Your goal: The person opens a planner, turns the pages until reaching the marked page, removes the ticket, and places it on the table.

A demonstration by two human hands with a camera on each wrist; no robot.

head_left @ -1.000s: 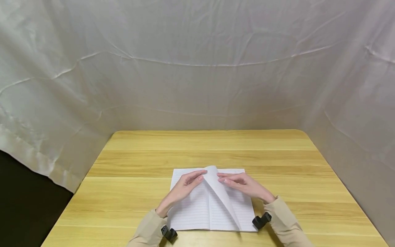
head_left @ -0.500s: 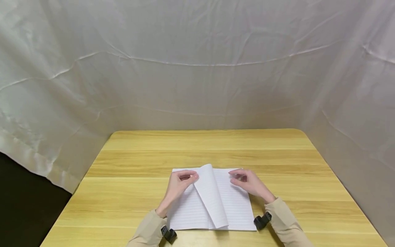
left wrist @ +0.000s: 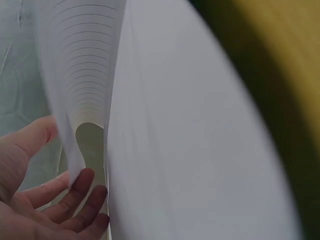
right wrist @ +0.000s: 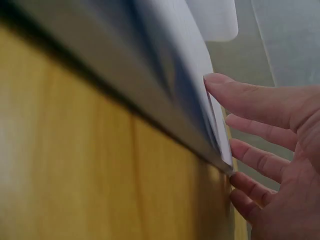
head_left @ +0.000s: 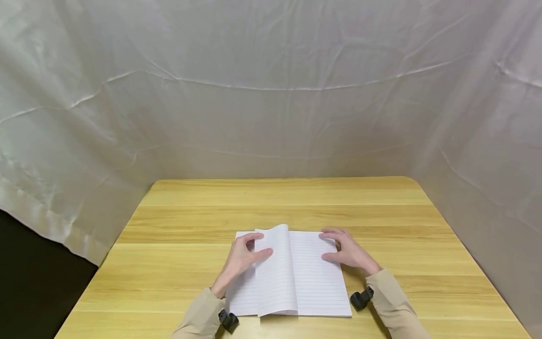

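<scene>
Notebook (head_left: 319,282) lies open; left hand (head_left: 241,256), fingers parted, straddles a curved page (head_left: 276,280), seemingly supporting it; right hand (head_left: 349,250), fingers spread, touches the opposite side, likely steadying.

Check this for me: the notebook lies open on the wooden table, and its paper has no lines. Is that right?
Not quite: the paper is ruled with lines, as the left wrist view clearly shows. The notebook does lie open on the wooden table.

Soft light; blurred wrist-view foregrounds
</scene>
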